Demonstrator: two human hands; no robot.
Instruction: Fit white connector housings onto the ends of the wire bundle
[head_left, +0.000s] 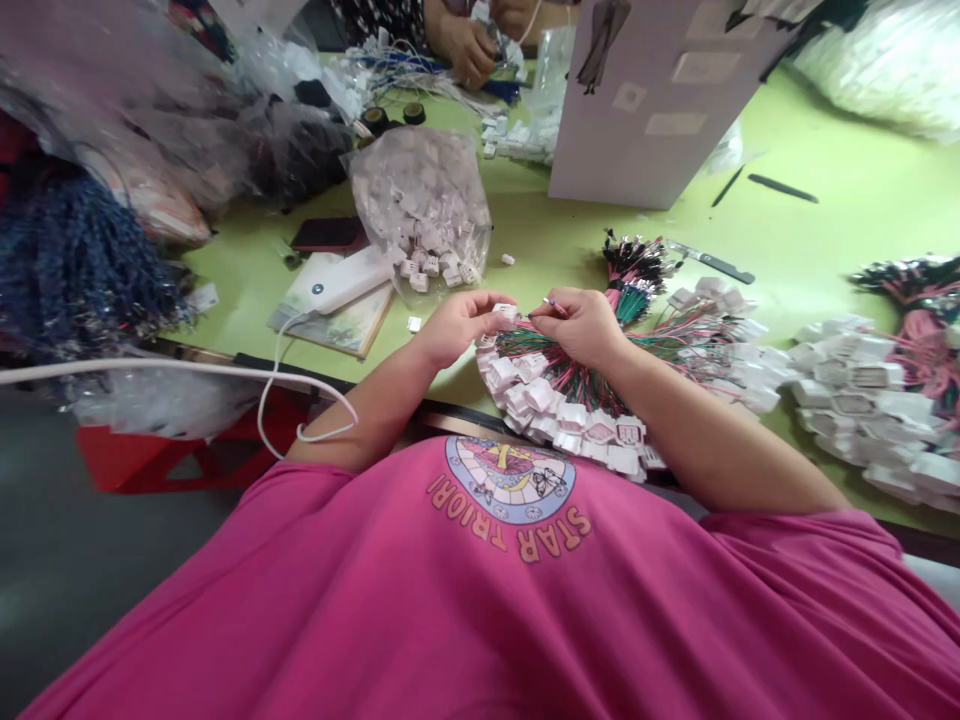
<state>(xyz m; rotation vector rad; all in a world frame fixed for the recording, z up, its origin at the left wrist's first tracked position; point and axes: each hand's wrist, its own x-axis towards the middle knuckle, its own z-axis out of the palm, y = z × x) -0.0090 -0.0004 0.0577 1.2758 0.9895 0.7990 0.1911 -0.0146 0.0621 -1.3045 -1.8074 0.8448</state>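
Observation:
My left hand pinches a small white connector between thumb and fingers. Just to its right, my right hand is closed on a thin wire end, a short way from the connector. Beneath and around both hands spreads a bundle of pink and green wires with several white connectors fanned along the table's front edge. Dark-tipped wire ends gather behind my right hand. A clear plastic bag of loose white connectors lies beyond my left hand.
On the green table are a white power bank on a booklet, a phone, a cutter and a grey box. Another wire bundle lies right. A white cable crosses my left arm. Another person's hands work opposite.

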